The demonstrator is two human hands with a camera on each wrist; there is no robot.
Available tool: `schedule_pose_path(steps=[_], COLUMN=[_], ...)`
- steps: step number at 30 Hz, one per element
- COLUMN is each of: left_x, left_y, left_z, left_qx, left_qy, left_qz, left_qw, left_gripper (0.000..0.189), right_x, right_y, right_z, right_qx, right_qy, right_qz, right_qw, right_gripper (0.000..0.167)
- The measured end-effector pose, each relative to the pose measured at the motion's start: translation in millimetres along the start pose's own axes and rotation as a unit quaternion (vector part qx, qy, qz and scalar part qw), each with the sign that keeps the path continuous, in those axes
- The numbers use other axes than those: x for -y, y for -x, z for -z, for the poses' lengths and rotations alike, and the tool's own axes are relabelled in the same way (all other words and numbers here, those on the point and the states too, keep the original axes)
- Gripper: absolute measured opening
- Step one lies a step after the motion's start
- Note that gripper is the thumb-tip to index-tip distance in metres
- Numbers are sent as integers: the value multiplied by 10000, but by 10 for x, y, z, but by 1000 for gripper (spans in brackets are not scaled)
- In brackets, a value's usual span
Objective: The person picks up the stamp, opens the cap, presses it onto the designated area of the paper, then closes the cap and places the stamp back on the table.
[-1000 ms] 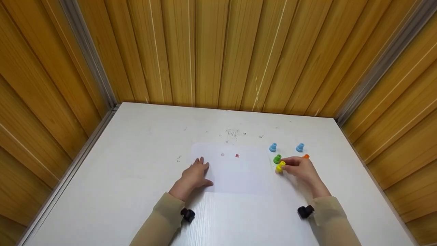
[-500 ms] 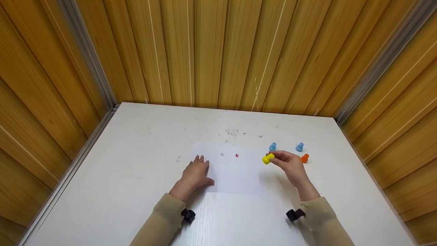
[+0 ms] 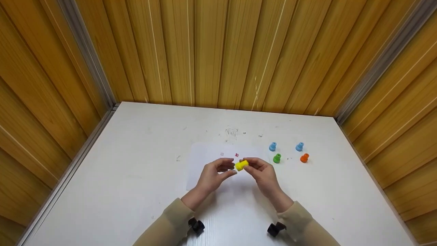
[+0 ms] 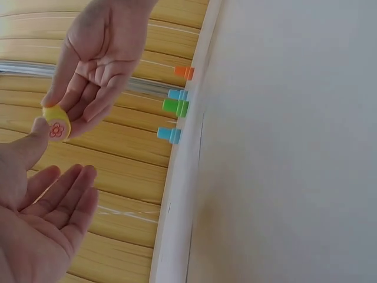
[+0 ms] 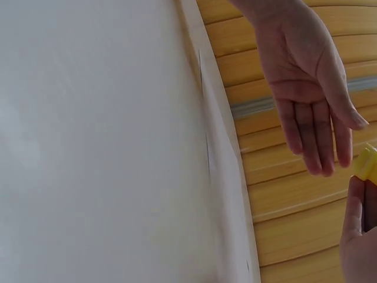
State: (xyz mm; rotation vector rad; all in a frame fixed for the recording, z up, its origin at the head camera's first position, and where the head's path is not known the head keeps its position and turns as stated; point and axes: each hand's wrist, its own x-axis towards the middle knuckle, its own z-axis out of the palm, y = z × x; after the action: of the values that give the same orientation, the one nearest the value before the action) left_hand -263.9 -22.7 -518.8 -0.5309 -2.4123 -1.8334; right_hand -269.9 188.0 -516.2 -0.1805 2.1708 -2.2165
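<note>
A yellow toy stamp [image 3: 241,165] is pinched between the thumb and fingers of my right hand [image 3: 267,176], above a white paper sheet [image 3: 199,162]. Its round end, showing a red flower [image 4: 56,130], is turned toward my left hand [image 3: 212,176]. That left hand holds nothing; its fingers are loosely extended just beside the stamp, and a gap shows between them in the right wrist view. On the paper, beyond the hands, are a faint mark [image 3: 222,154] and a small red print [image 3: 237,155].
To the right stand a green stamp [image 3: 277,158], an orange stamp [image 3: 304,158] and two light-blue stamps, one nearer the paper [image 3: 272,146] and one farther right [image 3: 299,146]. Dark smudges [image 3: 231,132] mark the white table [image 3: 136,147]. Wood-patterned walls [image 3: 208,51] enclose it.
My right hand has lifted the yellow stamp from beside the green one and brought it left over the paper. My left hand has come up off the sheet toward it.
</note>
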Motion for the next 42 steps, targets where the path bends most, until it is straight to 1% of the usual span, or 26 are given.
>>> schedule_pose_path(steps=[5, 7, 9, 12, 14, 16, 19, 21, 23, 24, 25, 27, 30, 31, 33, 35, 37, 40, 42], left_x=[22, 26, 30, 36, 41, 47, 64, 87, 115, 130, 140, 157, 169, 172, 179, 182, 186, 191, 193], left_y=[23, 28, 27, 19, 8, -7, -36, -59, -81, -94, -103, -122, -142, -146, -153, -156, -157, -154, -152], left_z=[-38, -38, -34, -23, -8, 14, 59, 96, 137, 158, 182, 229, 290, 308, 330, 343, 349, 348, 346], left_qx=[-237, -303, -298, -219, -189, -219, -366, -491, -625, -693, -762, -902, -1079, -1126, -1198, -1231, -1252, -1253, -1254], left_qy=[66, 88, 121, 225, 289, 383, 504, 618, 731, 804, 873, 995, 1072, 1065, 1024, 977, 957, 920, 908], left_qz=[-163, -152, -121, -69, -29, 27, 121, 247, 355, 400, 455, 585, 705, 744, 786, 806, 823, 835, 854], left_qw=[9996, 9994, 9994, 9995, 9994, 9990, 9980, 9966, 9947, 9935, 9922, 9892, 9858, 9851, 9844, 9843, 9841, 9843, 9842], left_gripper=[32, 28, 27, 27, 28, 28, 29, 30, 30, 29, 30, 30, 31, 32, 32, 31, 31, 30, 30], right_x=[-78, -100, -113, -121, -113, -98, -65, -39, -17, -8, -2, 7, 3, 1, -3, -10, -22, -57, -89], right_y=[27, 30, 27, 10, -9, -28, -56, -75, -112, -137, -171, -259, -432, -491, -603, -705, -790, -888, -929], right_z=[-118, -136, -144, -139, -129, -111, -72, -42, -13, 2, 19, 59, 153, 187, 256, 317, 358, 401, 413], right_qx=[50, 29, -2, -19, -5, 36, 143, 197, 145, 84, -14, -261, -574, -663, -788, -857, -869, -789, -667], right_qy=[-136, -208, -380, -840, -1298, -1800, -2447, -2718, -2790, -2743, -2622, -2211, -1181, -775, -9, 729, 1327, 2118, 2443], right_qz=[-55, -92, -182, -456, -742, -1039, -1407, -1541, -1584, -1564, -1516, -1367, -945, -786, -496, -294, -236, -345, -460], right_qw=[9999, 9997, 9991, 9954, 9888, 9781, 9592, 9497, 9470, 9488, 9530, 9653, 9868, 9917, 9957, 9932, 9871, 9735, 9663], right_gripper=[31, 32, 31, 29, 25, 20, 16, 15, 16, 16, 17, 20, 27, 29, 31, 30, 27, 25, 25])
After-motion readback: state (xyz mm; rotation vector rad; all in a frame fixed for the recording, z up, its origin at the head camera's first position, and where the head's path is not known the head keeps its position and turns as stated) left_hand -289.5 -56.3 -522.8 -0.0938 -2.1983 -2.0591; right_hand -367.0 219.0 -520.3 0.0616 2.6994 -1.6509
